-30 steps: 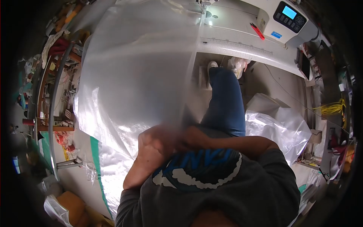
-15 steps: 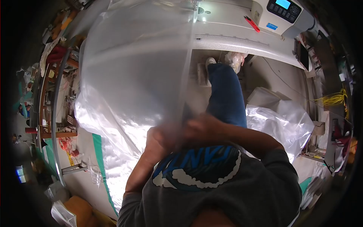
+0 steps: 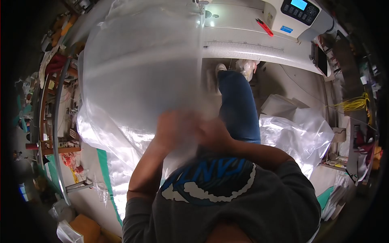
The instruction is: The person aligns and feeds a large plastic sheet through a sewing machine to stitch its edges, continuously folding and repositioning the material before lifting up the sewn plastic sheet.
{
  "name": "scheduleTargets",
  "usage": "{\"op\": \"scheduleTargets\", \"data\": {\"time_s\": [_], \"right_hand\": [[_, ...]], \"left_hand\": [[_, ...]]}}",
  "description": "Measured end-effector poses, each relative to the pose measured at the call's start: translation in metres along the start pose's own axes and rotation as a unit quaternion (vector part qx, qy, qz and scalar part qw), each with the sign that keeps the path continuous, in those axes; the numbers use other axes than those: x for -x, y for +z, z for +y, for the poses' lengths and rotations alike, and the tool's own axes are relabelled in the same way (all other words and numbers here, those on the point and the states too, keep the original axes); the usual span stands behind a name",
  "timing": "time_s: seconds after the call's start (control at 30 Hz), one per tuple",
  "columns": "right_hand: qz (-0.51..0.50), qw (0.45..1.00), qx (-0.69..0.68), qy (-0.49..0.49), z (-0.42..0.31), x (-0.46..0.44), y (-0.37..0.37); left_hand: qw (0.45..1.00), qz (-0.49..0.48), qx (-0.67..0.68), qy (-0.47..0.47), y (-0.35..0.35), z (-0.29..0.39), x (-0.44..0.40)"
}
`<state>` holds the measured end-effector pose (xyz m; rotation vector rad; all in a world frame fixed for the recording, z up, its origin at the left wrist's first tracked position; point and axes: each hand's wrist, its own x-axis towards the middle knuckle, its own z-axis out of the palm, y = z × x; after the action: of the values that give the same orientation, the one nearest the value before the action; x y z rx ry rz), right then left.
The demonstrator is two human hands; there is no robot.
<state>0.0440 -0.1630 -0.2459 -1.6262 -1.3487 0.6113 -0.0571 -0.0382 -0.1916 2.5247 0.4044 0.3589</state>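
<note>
A large translucent plastic sheet (image 3: 133, 81) runs from the sewing machine's needle area down over my lap. My left hand (image 3: 175, 128) is closed on the sheet near its right-hand edge, at my chest. Close beside it, my right hand (image 3: 214, 133) is also closed at that same edge, knuckles up. Both hands are smeared by motion, and the fingertips are partly hidden. Below the hands, a part of the sheet hangs against my shirt.
The white sewing machine (image 3: 293, 18) with a lit panel stands at upper right. A red-handled tool (image 3: 264, 27) and a dark phone (image 3: 320, 58) lie on its table (image 3: 243, 30). More clear plastic (image 3: 293, 129) is heaped at right. A metal rail (image 3: 58, 121) curves along the left.
Both hands have risen away from my chest, up along the sheet's edge. The sheet's lower part has shifted with them. The whole view has moved slightly.
</note>
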Motion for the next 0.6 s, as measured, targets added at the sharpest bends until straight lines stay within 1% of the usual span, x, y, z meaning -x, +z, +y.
{"op": "scheduleTargets", "data": {"time_s": [0.03, 0.07, 0.13, 0.17, 0.2, 0.23, 0.27, 0.33, 0.37, 0.4, 0.43, 0.47, 0.5, 0.53, 0.57, 0.6], "right_hand": [[-0.014, 0.999, 0.042, 0.002, 0.000, 0.000, 0.000], [-0.013, 0.999, 0.043, 0.002, -0.002, -0.001, -0.005], [-0.135, 0.979, 0.134, -0.079, -0.011, 0.000, -0.019], [-0.139, 0.974, 0.171, -0.052, -0.021, -0.004, -0.033], [-0.138, 0.974, 0.171, -0.052, -0.015, -0.016, -0.037], [0.003, 0.934, 0.301, -0.193, -0.003, -0.033, -0.043], [0.144, 0.839, 0.413, -0.323, 0.007, -0.042, -0.044], [0.137, 0.845, 0.395, -0.334, 0.026, -0.043, -0.038], [0.129, 0.850, 0.374, -0.347, 0.033, -0.045, -0.037], [0.128, 0.848, 0.377, -0.349, 0.036, -0.044, -0.038], [0.152, 0.850, 0.377, -0.336, 0.037, -0.040, -0.037], [0.175, 0.850, 0.377, -0.323, 0.040, -0.036, -0.037], [0.171, 0.849, 0.382, -0.323, 0.041, -0.031, -0.035], [0.155, 0.873, 0.367, -0.282, 0.042, -0.025, -0.035], [0.141, 0.893, 0.354, -0.241, 0.044, -0.021, -0.036], [0.139, 0.889, 0.363, -0.244, 0.048, -0.021, -0.036]], "left_hand": [[1.000, 0.004, -0.003, -0.007, 0.005, -0.004, -0.002], [1.000, 0.004, -0.003, -0.005, 0.007, -0.009, -0.003], [0.993, -0.016, 0.118, -0.004, 0.009, -0.022, 0.000], [0.993, -0.016, 0.118, -0.004, 0.013, -0.030, 0.003], [0.956, -0.039, 0.275, -0.094, 0.019, -0.037, 0.006], [0.886, -0.060, 0.424, -0.180, 0.022, -0.043, 0.008], [0.885, -0.060, 0.425, -0.178, 0.022, -0.045, 0.007], [0.854, -0.123, 0.475, -0.173, 0.021, -0.047, 0.003], [0.854, -0.122, 0.477, -0.170, 0.018, -0.044, 0.002], [0.867, -0.127, 0.454, -0.158, 0.011, -0.038, 0.002], [0.880, -0.134, 0.431, -0.146, 0.003, -0.031, 0.000], [0.879, -0.134, 0.434, -0.143, -0.004, -0.022, -0.004], [0.976, -0.036, 0.215, -0.029, -0.011, -0.010, -0.008], [0.994, 0.070, -0.020, 0.086, -0.019, 0.003, -0.014], [0.997, 0.055, -0.028, 0.052, -0.027, 0.014, -0.021], [0.996, 0.062, -0.023, 0.056, -0.023, 0.014, -0.029]]}}
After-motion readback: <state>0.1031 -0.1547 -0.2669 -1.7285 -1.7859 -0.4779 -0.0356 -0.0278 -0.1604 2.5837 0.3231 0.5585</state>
